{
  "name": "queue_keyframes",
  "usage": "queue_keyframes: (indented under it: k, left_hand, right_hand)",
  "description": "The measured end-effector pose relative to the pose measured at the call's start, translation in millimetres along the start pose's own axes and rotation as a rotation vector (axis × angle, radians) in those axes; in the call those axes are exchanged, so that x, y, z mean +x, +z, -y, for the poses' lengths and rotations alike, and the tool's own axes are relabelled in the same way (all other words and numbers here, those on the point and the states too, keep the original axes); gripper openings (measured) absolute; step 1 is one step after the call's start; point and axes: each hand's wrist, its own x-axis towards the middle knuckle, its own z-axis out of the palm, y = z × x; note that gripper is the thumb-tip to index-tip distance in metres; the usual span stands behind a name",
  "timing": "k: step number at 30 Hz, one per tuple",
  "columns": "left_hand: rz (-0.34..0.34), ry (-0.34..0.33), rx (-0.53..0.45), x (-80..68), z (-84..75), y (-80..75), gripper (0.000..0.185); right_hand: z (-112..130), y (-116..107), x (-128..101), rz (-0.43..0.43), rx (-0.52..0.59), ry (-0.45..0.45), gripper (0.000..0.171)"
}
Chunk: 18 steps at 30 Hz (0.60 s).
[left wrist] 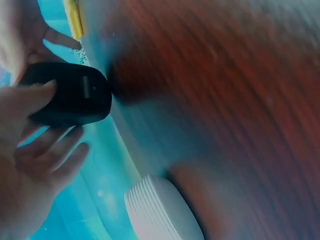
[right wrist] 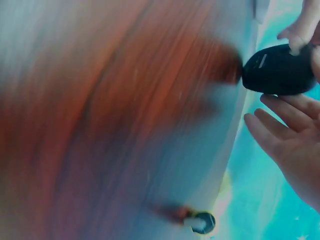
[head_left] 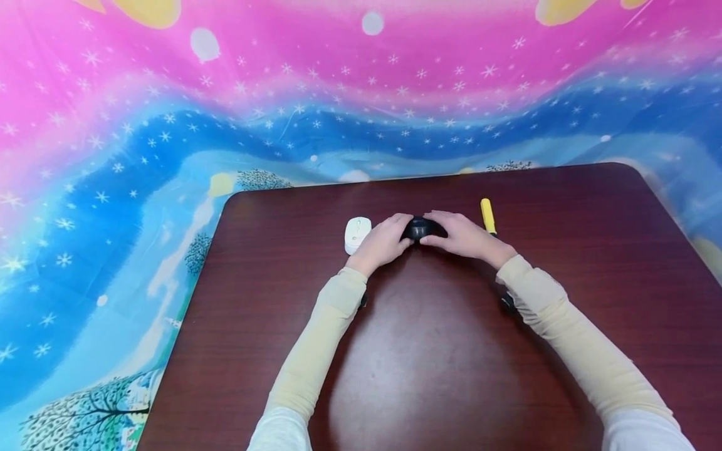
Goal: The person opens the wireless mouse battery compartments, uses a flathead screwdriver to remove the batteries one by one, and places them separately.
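A black computer mouse [head_left: 418, 230] is held between both hands near the far side of the table. My left hand [head_left: 383, 241] grips its left end; in the left wrist view the thumb lies across the mouse [left wrist: 75, 95] and the other fingers spread beneath it. From the other side my right hand [head_left: 464, 237] holds the right end, thumb toward the near edge. The right wrist view shows the mouse [right wrist: 280, 70] with right-hand fingers [right wrist: 285, 117] along its underside. Beside the left wrist sits a white mouse [head_left: 358, 233], its ribbed side showing in the left wrist view.
A yellow-handled tool [head_left: 487, 216] with a black end, like a screwdriver, lies beyond the right wrist. The dark red wooden table [head_left: 429, 351] has rounded far corners. Behind it hangs a pink and blue patterned cloth [head_left: 338, 81].
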Motion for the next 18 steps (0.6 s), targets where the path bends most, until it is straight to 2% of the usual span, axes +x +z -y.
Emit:
queue_keyframes:
  k: [3,5,7,10,13,18]
  left_hand:
    - [-0.155,0.03,-0.075,0.3,-3.4,-0.3,0.042]
    - [-0.229,0.03,-0.151,0.8,-6.2,0.1,0.041]
    - [-0.277,0.001,-0.283,0.5,-9.8,0.6,0.042]
    - [-0.318,-0.063,-0.477,0.2,-15.4,1.4,0.042]
    - [-0.358,-0.138,-0.624,-1.4,-20.7,0.6,0.039]
    - [-0.387,-0.232,-0.684,-4.9,-26.2,-2.9,0.035]
  right_hand:
    - [0.7,-2.5,0.1,-0.145,0.096,0.018,0.043]
    - [3.8,-4.0,-0.3,-0.218,0.171,0.06,0.042]
    - [8.1,-5.6,-1.1,-0.262,0.268,0.113,0.043]
    - [14.4,-7.2,-2.6,-0.263,0.451,0.141,0.042]
    - [19.7,-8.2,-3.3,-0.238,0.61,0.119,0.052]
    - [25.3,-9.5,-4.6,-0.201,0.717,0.096,0.063]
